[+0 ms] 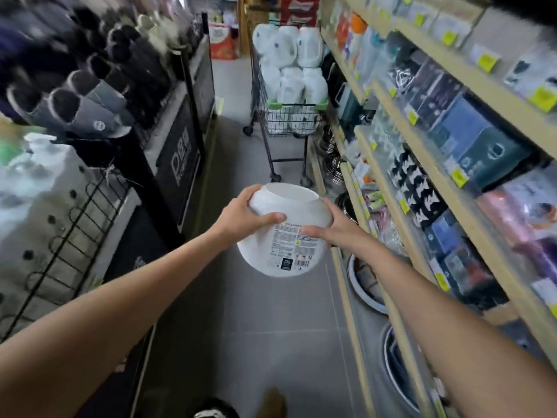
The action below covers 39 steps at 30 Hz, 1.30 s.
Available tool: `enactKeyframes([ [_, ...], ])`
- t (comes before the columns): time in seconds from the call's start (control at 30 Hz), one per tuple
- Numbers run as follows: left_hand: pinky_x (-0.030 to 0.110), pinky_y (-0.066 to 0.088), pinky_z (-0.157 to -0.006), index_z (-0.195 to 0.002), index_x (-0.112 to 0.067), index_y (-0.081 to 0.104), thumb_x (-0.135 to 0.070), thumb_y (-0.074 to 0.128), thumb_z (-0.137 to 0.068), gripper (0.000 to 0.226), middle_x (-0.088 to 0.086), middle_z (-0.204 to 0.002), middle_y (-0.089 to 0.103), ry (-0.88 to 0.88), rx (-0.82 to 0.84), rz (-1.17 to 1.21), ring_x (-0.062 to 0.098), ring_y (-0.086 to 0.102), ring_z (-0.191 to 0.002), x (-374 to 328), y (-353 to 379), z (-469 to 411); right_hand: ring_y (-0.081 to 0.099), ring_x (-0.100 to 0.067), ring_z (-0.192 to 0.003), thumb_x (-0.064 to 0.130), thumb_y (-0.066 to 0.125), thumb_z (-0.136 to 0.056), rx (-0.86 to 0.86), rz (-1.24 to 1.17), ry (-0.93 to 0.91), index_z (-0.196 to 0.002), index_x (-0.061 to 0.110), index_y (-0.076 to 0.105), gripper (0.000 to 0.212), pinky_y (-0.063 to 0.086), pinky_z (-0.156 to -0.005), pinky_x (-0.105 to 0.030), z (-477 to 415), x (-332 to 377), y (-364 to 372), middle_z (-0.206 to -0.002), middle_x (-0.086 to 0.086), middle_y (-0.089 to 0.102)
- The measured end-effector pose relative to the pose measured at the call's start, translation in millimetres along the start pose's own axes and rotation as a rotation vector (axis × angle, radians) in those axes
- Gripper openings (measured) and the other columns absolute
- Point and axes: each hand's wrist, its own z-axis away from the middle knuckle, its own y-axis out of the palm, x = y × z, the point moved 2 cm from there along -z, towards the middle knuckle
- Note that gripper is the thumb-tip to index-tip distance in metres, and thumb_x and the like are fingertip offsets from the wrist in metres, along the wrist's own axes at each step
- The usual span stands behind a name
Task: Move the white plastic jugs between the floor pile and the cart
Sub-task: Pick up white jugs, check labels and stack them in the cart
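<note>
Aloft, smooth rounded white jug [283, 248], left hand [241, 217] and right hand [336, 229] fingers [271, 219] clamped around it.

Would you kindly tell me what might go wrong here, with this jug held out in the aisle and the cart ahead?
1. The white plastic jug is held only by its sides between the left hand and right hand, so it may slip.
2. The black wire cart is already piled high with stacked white jugs; adding one could topple the stack.
</note>
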Motion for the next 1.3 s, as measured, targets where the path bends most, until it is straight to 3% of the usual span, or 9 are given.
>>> enactKeyframes([
  [0.37,0.012,0.04,-0.062,-0.143,-0.03,0.033,-0.047,0.08,-0.07,0.089,-0.004,-0.126,0.052,-0.039,-0.086,0.025,0.015,0.055,-0.11,3.3,-47.2,-193.4,0.057,0.002,-0.088,0.013,0.077,-0.08,0.042,0.063,-0.014,-0.125,0.027,0.037,0.062,0.048,-0.062,-0.007,-208.0,34.0,-48.4,-0.105,0.011,0.056],
  [0.47,0.017,0.046,-0.07,-0.143,-0.031,0.033,-0.054,0.08,-0.064,0.094,-0.004,-0.127,0.052,-0.01,-0.067,0.004,0.017,0.055,-0.111,1.6,-63.3,-262.2,0.054,0.004,-0.088,0.012,0.077,-0.08,0.001,0.07,-0.026,-0.123,0.029,0.035,0.063,0.049,-0.067,-0.011,-270.7,46.1,-62.9,-0.106,0.011,0.054],
  [0.57,0.038,0.051,-0.094,-0.14,-0.035,0.035,-0.07,0.074,-0.048,0.106,-0.005,-0.127,0.054,-0.021,-0.05,-0.023,0.018,0.056,-0.113,-3.9,-83.7,-329.4,0.056,0.001,-0.088,0.012,0.076,-0.08,-0.016,0.048,0.0,-0.124,0.027,0.035,0.062,0.049,-0.062,-0.009,-332.0,62.0,-79.8,-0.103,0.015,0.053],
  [0.63,0.043,0.051,-0.096,-0.139,-0.038,0.035,-0.072,0.074,-0.047,0.106,-0.004,-0.126,0.055,-0.016,-0.028,-0.042,0.018,0.058,-0.112,-12.4,-97.1,-374.9,0.059,-0.004,-0.091,0.015,0.078,-0.079,-0.027,0.045,0.005,-0.125,0.027,0.037,0.063,0.049,-0.06,-0.009,-372.0,72.7,-92.7,-0.106,0.012,0.055],
  [0.77,0.042,0.05,-0.097,-0.14,-0.036,0.035,-0.071,0.074,-0.047,0.106,-0.005,-0.123,0.057,0.023,0.005,-0.064,0.018,0.059,-0.109,-31.9,-119.0,-458.7,0.059,-0.006,-0.099,0.02,0.082,-0.075,-0.085,0.003,-0.001,-0.129,0.028,0.036,0.071,0.051,-0.074,-0.017,-443.9,88.7,-117.6,-0.114,0.007,0.056],
  [0.93,0.037,0.048,-0.099,-0.14,-0.033,0.037,-0.055,0.082,-0.059,0.095,-0.008,-0.122,0.058,0.066,0.023,-0.024,0.014,0.059,-0.11,-49.6,-131.9,-555.0,0.056,-0.019,-0.117,0.042,0.089,-0.055,-0.122,-0.008,0.01,-0.143,0.023,0.031,0.107,0.05,-0.098,-0.042,-529.0,103.3,-155.2,-0.129,-0.001,0.054],
  [1.0,0.034,0.049,-0.096,-0.137,-0.036,0.039,-0.05,0.084,-0.062,0.088,-0.011,-0.119,0.059,0.081,0.029,-0.002,0.012,0.06,-0.108,-54.6,-133.6,-596.4,0.051,-0.016,-0.121,0.046,0.089,-0.051,-0.134,-0.022,0.02,-0.15,0.022,0.022,0.121,0.046,-0.101,-0.038,-564.6,106.5,-171.3,-0.133,0.002,0.049],
  [1.1,0.03,0.048,-0.094,-0.133,-0.039,0.042,-0.049,0.084,-0.062,0.083,-0.013,-0.115,0.059,0.106,0.017,-0.019,0.011,0.059,-0.107,-65.1,-135.8,-664.2,0.048,-0.014,-0.12,0.028,0.087,-0.066,-0.141,-0.058,-0.006,-0.148,0.02,0.022,0.105,0.044,-0.095,-0.03,-624.2,109.1,-197.9,-0.122,0.01,0.048],
  [1.3,0.039,0.047,-0.099,-0.139,-0.033,0.037,-0.06,0.081,-0.056,0.098,-0.008,-0.123,0.057,0.111,0.01,-0.079,0.015,0.059,-0.108,-85.0,-136.4,-804.2,0.049,-0.016,-0.121,0.03,0.088,-0.064,-0.171,-0.056,-0.016,-0.146,0.024,0.024,0.104,0.046,-0.095,-0.032,-753.8,112.1,-265.4,-0.129,0.006,0.047],
])
